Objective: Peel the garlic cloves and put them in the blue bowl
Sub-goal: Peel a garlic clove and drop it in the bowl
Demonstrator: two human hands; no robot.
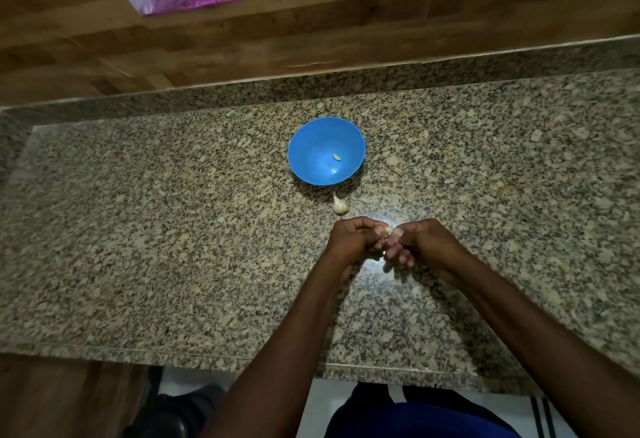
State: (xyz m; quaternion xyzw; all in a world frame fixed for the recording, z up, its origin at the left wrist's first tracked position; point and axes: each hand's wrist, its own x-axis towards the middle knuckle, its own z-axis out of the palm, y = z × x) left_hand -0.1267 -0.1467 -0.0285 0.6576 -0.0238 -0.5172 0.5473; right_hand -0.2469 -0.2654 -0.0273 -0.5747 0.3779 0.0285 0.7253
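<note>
Hands: left hand [351, 240] and right hand [420, 241] grip garlic clove [388, 229] | garlic bulb [340, 206] before blue bowl [304, 146]

Granite counter [173, 229]. Blue bowl [326, 150], centre, holding one peeled clove [336, 157]. Garlic head [340, 205] just beside the bowl at its 6 o'clock. Further toward 6 o'clock, left hand [349, 240] and right hand [420, 241] meet, fingers pinching a garlic clove [388, 229] between them.
</note>
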